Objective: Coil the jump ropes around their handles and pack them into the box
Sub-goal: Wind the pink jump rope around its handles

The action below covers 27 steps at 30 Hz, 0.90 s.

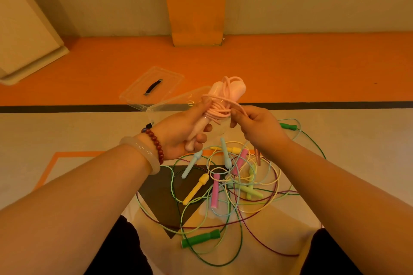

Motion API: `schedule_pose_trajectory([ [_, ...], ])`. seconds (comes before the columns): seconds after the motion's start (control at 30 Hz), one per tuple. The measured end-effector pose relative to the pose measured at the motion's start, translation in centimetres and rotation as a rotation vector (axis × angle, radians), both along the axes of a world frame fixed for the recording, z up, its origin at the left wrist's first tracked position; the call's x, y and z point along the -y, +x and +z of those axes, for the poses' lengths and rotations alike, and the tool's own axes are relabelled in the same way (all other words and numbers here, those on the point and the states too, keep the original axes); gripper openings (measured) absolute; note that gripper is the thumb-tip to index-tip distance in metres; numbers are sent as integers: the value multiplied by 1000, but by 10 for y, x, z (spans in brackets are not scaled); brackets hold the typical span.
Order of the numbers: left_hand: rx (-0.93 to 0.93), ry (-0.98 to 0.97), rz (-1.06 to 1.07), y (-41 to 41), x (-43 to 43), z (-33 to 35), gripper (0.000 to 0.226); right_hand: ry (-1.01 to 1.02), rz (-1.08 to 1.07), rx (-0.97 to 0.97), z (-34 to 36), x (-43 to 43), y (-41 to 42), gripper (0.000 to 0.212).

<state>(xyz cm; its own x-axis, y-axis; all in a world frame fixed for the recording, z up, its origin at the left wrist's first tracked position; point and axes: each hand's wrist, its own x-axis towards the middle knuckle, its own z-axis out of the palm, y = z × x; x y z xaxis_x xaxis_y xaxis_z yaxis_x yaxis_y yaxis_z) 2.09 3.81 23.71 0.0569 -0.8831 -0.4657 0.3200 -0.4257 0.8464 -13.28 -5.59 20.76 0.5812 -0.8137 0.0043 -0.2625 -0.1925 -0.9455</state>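
Left hand [187, 131] grips pink handles [223, 94], long axis tilted up, pointing far-right; right hand [257, 127] pinches pink rope [218, 113] beside the coil.

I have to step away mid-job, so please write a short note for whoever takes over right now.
The left hand grips the pink rope by its handles, with most of the cord coiled round them.
The right hand pinches the loose pink cord, mid-wrap.
The clear box stands open just beyond the hands, and its lid lies behind it.
Done: the pink rope is nearly coiled.
Left: finish the wrap and pack it, then coil and pack the tangled ropes on the floor.
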Motion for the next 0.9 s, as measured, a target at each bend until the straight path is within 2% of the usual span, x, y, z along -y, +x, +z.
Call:
schedule_pose_trajectory([
  [0.07, -25, -17, 54, -2, 1, -2, 37, -32, -14, -10, 3, -2, 1, 35],
  [0.17, -73, -47, 106, -3, 2, -2, 35, -36, 21, 17, 8, -6, 2, 25],
  [0.33, -85, -64, 131, -4, 3, -2, 40, 125, 70, 143, 11, -5, 3, 24],
  [0.47, -64, -70, 6, -6, 2, -6, 41, 41, 23, 130, 14, -1, 1, 24],
  [0.57, -159, -52, 70, -5, 4, -4, 36, -13, -36, 106, 11, -4, 1, 23],
  [0.67, -253, -60, 109, -4, 4, 4, 43, -34, -73, 120, 7, -12, 6, 22],
  [0.77, -79, -54, 169, -17, 5, 6, 55, -109, -81, 104, 7, -21, 13, 25],
  [0.83, 134, -87, 267, -26, 5, 0, 49, -225, -53, 70, 7, -26, 16, 25],
  [0.9, 241, -118, 338, -28, 3, -8, 33, -283, -24, 52, 8, -26, 16, 24],
])
